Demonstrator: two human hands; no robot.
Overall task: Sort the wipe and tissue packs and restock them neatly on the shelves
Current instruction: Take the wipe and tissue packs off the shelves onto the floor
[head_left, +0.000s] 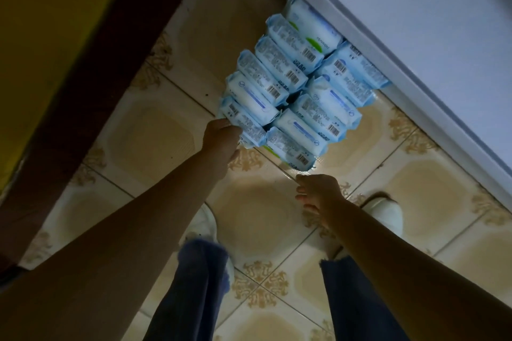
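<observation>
**Head view.** The packs [299, 86] lie on the floor [155, 130] in two close rows directly ahead of both hands. Their far end is tucked against a white panel [415, 36]. The left hand [221, 138] is closed on the end pack [243, 122] of the left row, fingers curled at its crimped edge. The right hand [318, 194] hangs just short of the near pack [291, 147] of the right row and does not touch it. Its fingers are loosely curled with nothing seen in them (a clear film cannot be ruled out in this dim light).

**Step in hand, as judged:** lifting packs off the floor for sorting.
1. Grip across the pack body, not the thin seal, which will likely crumple and slip.
2. Bring the right hand under the near pack so the row does not drag.
3. Take one type at a time. Some packs show a green patch and others blue print only, so keep them separate.

**Materials.** The packs are soft film pouches, pillow-shaped, pale blue and white, with crimped end seals and barcodes. The film looks slick and will probably yield under pressure. The floor is glossy beige tile with ornamental corners, so packs should slide on it readily. The panel is smooth, hard and flat.
</observation>
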